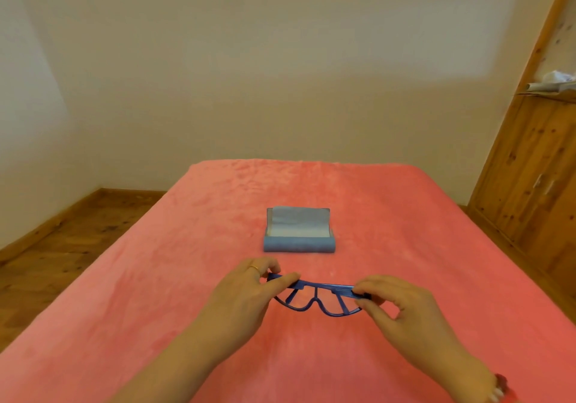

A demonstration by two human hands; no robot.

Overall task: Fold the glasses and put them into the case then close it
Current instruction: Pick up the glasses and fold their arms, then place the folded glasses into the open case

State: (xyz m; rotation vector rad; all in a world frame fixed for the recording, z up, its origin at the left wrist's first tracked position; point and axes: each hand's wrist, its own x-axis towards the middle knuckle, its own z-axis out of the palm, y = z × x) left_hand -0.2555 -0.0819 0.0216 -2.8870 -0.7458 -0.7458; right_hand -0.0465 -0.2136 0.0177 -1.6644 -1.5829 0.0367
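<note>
Blue-framed glasses [318, 297] are held just above the pink blanket, lenses hanging downward. My left hand [249, 293] pinches the frame's left end, a gold ring on one finger. My right hand [392, 306] pinches the right end at the hinge. The temples are mostly hidden behind my fingers, so I cannot tell whether they are folded. A light blue glasses case [299, 231] stands open a short way beyond the glasses, its lid tilted up and back, with nothing visible inside.
The pink blanket [156, 278] covers a bed or table that ends a little beyond the case. Wooden floor [62, 247] lies to the left, a pale wall behind. A wooden cabinet [530, 184] stands at the right, with papers on its shelf.
</note>
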